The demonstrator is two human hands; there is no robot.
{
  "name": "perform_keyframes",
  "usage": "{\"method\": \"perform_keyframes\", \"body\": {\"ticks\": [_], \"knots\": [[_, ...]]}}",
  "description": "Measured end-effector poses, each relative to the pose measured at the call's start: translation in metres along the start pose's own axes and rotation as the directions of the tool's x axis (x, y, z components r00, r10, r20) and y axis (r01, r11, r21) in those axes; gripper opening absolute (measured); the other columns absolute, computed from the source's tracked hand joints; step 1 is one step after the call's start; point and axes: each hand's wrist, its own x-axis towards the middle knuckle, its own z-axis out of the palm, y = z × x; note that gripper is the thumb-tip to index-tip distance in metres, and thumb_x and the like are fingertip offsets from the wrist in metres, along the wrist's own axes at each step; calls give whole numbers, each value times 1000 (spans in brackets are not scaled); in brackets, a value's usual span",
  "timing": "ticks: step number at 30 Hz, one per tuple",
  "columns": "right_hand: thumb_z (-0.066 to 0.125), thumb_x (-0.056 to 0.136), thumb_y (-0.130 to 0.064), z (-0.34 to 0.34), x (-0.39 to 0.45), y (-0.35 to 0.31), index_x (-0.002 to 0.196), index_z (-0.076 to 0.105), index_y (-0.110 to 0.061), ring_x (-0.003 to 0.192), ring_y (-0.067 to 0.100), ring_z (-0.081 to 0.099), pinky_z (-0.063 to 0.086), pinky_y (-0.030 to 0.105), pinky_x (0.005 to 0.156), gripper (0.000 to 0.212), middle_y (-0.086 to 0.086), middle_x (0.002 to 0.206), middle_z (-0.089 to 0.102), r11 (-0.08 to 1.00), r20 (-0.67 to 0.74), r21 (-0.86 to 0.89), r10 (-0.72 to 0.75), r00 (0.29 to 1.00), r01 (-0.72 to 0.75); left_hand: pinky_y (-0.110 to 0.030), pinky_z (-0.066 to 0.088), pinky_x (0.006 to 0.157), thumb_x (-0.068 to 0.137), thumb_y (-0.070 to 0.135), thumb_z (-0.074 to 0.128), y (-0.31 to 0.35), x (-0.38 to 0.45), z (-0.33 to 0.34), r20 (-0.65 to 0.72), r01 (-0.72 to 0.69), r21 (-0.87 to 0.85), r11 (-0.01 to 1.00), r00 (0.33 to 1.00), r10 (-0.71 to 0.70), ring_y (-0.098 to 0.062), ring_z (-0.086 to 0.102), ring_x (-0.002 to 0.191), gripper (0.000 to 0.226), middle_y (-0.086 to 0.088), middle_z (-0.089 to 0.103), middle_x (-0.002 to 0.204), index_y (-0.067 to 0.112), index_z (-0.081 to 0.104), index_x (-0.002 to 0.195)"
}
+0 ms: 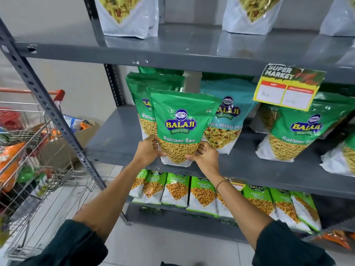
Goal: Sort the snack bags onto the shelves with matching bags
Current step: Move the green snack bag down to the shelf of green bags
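Observation:
A green Ratlami Sev bag (180, 127) stands upright at the front edge of the grey middle shelf (115, 143). My left hand (148, 150) grips its lower left side and my right hand (205, 157) grips its lower right side. Directly behind it stand more Ratlami Sev bags (142, 104). To its right is a teal Khatta Mitha Mix bag (228, 120), partly hidden by the held bag. Further right leans another Ratlami Sev bag (299, 131).
A metal shopping cart (28, 150) with several mixed snack bags stands at the left. A cardboard box (84, 135) sits on the floor behind it. Chana Jor Garam bags (203, 194) fill the lower shelf. White-bottomed bags (128, 18) stand on the upper shelf. A yellow price tag (288, 89) hangs from it.

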Motion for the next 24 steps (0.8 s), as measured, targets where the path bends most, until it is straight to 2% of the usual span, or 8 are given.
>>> {"method": "perform_keyframes", "body": {"ticks": [4, 8, 11, 13, 17, 20, 22, 24], "knots": [[86, 54, -9, 4, 5, 1, 108, 56, -10, 101, 18, 65, 53, 35, 90, 61, 11, 112, 67, 1000, 31, -19, -17, 999, 18, -35, 48, 93, 64, 4, 80, 1, -4, 0, -26, -2, -55, 998, 1000, 1, -33, 59, 112, 54, -23, 64, 116, -2, 52, 111], [84, 58, -7, 7, 2, -1, 107, 53, -12, 101, 16, 62, 52, 23, 87, 58, 6, 109, 64, 999, 55, 2, -34, 998, 34, -29, 44, 97, 67, 3, 78, -5, -3, 0, -13, -8, -83, 997, 1000, 7, -26, 57, 118, 63, -15, 62, 124, 1, 49, 122], [81, 62, -6, 6, -1, -4, 113, 50, -8, 99, 11, 59, 49, 9, 80, 60, 2, 109, 61, 999, 64, 5, -46, 997, 46, -28, 43, 94, 68, 9, 78, -12, 0, 2, -1, -9, -45, 999, 1000, 9, -17, 57, 107, 69, -6, 63, 113, 4, 47, 129], [81, 64, -9, 6, -2, -5, 116, 48, -9, 103, 12, 57, 47, 13, 86, 61, 3, 112, 60, 998, 88, -28, -47, 995, 50, -31, 44, 92, 68, 18, 78, -14, 2, 3, -10, -21, 53, 998, 1000, 22, -21, 57, 103, 73, -7, 64, 109, 6, 45, 131], [75, 72, -10, 2, -6, -7, 124, 43, -8, 105, 12, 57, 46, 25, 94, 61, 6, 118, 61, 972, 137, -215, -69, 988, 98, -42, 38, 104, 76, 28, 73, -11, -2, 5, -19, 15, 250, 968, 1000, -10, -35, 45, 129, 72, -19, 47, 141, 4, 39, 136], [72, 75, -9, -8, -16, -4, 121, 48, -7, 106, 19, 59, 48, 30, 94, 52, 10, 117, 62, 961, 53, -267, -57, 997, 69, -42, 46, 84, 84, 38, 61, -9, -16, 7, -73, 109, 458, 882, 994, -85, -40, 57, 106, 45, -24, 61, 117, -3, 60, 100], [71, 75, -6, -21, -25, 1, 114, 55, -4, 101, 21, 60, 48, 28, 91, 42, 13, 112, 64, 966, -11, -258, 7, 1000, -9, -38, 45, 74, 85, 35, 58, -8, -28, 13, 27, 69, 507, 859, 995, -96, -39, 62, 95, 35, -23, 66, 100, 0, 62, 81], [70, 75, -5, -38, -38, 9, 106, 61, -5, 92, 19, 63, 50, 29, 89, 33, 12, 105, 68, 968, -77, -234, 70, 995, -86, -36, 48, 76, 84, 29, 57, -6, -40, 27, 184, -40, 490, 871, 981, -58, -33, 65, 91, 22, -17, 68, 91, 9, 64, 77]]}}
